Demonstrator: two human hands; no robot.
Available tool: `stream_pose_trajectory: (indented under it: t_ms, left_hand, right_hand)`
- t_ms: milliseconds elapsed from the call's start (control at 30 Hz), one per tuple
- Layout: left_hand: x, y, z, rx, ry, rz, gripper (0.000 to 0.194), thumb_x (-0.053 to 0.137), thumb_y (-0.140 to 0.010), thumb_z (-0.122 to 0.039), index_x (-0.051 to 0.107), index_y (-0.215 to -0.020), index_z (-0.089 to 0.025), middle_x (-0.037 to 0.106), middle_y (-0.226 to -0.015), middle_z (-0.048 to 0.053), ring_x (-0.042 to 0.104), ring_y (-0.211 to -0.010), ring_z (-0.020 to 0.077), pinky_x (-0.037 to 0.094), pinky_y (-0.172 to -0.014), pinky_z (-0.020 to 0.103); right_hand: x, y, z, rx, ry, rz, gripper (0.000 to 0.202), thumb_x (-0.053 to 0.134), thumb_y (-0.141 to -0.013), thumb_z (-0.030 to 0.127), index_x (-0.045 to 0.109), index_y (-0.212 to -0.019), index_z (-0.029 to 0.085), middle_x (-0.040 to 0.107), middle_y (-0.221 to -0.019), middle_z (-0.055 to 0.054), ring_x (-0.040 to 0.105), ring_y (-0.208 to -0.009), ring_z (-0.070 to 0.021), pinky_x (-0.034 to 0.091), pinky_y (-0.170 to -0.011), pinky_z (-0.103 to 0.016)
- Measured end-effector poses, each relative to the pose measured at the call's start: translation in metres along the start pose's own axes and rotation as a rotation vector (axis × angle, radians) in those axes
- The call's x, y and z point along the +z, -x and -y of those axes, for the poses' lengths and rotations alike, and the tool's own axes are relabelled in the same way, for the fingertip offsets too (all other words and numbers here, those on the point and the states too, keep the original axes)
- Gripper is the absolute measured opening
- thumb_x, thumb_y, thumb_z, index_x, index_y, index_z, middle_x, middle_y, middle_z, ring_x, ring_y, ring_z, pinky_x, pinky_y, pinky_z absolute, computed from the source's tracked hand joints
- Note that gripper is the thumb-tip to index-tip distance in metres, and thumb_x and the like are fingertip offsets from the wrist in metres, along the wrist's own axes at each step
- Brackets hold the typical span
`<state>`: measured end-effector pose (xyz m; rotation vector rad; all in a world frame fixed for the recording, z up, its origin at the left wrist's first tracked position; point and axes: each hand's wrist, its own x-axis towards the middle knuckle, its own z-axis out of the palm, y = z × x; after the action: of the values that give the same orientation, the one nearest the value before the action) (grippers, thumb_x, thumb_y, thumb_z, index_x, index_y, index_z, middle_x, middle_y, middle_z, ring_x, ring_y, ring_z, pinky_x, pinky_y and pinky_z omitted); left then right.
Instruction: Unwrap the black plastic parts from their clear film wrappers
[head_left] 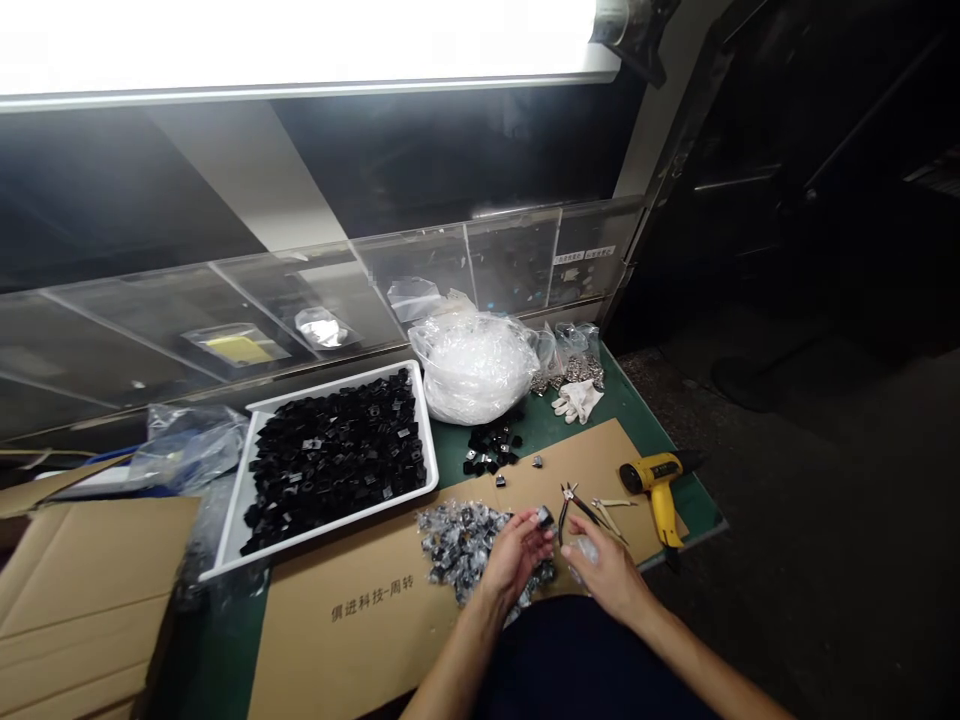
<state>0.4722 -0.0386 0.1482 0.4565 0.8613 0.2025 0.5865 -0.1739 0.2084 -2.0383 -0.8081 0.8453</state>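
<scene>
Between the fingertips of my left hand [517, 555] is a small black plastic part [544, 517] with a shiny face. My right hand [611, 575] is just beside it, closed on a crumpled piece of clear plastic film [584, 556]. Under and behind my left hand lies a pile of small dark parts wrapped in clear plastic [461, 540]. Two loose black parts lie on the cardboard sheet [345, 650] beyond my hands. Near my right hand are black-handled cutters [574, 498] and light-handled pliers [616, 512].
A white tray [431, 450] full of black parts stands at the left. Behind are a big clear plastic bag [480, 365], bags of metal pieces [574, 355] and a white glove [577, 400]. A yellow heat gun [661, 490] lies rightward; a cardboard box [90, 590] stands far left.
</scene>
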Motion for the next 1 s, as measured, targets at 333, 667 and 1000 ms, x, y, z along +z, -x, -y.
stream_pose_trajectory:
  t_ms: [333, 667, 1000]
  left_hand:
    - [-0.001, 0.040, 0.026, 0.014, -0.018, -0.103, 0.031, 0.075, -0.072, -0.033, 0.059, -0.092, -0.015, 0.069, -0.079, 0.005, 0.065, -0.066, 0.0140, 0.050, -0.066, 0.026]
    - [0.006, 0.051, 0.026, 0.234, -0.225, -0.096, 0.035, 0.070, -0.074, -0.041, 0.060, -0.097, -0.017, 0.066, -0.083, 0.005, 0.067, -0.074, 0.0183, 0.050, -0.064, 0.026]
    - [-0.003, 0.051, 0.015, 0.146, -0.198, -0.007, 0.043, 0.076, -0.070, -0.045, 0.064, -0.096, -0.014, 0.066, -0.088, 0.006, 0.065, -0.075, 0.0166, 0.050, -0.066, 0.026]
  right_hand:
    - [0.003, -0.002, 0.008, -0.170, 0.123, 0.162, 0.020, 0.056, -0.084, 0.036, 0.069, -0.095, 0.025, 0.073, -0.092, -0.003, 0.066, -0.087, -0.0230, 0.050, -0.076, -0.033]
    - [0.005, -0.011, -0.008, -0.108, 0.110, 0.203, 0.031, 0.051, -0.087, 0.047, 0.069, -0.090, 0.021, 0.070, -0.076, -0.002, 0.062, -0.067, -0.0191, 0.047, -0.062, -0.028]
    - [-0.001, -0.016, -0.008, -0.102, 0.048, 0.319, 0.029, 0.050, -0.088, 0.044, 0.065, -0.091, 0.020, 0.066, -0.077, 0.000, 0.059, -0.070, -0.0173, 0.045, -0.067, -0.027]
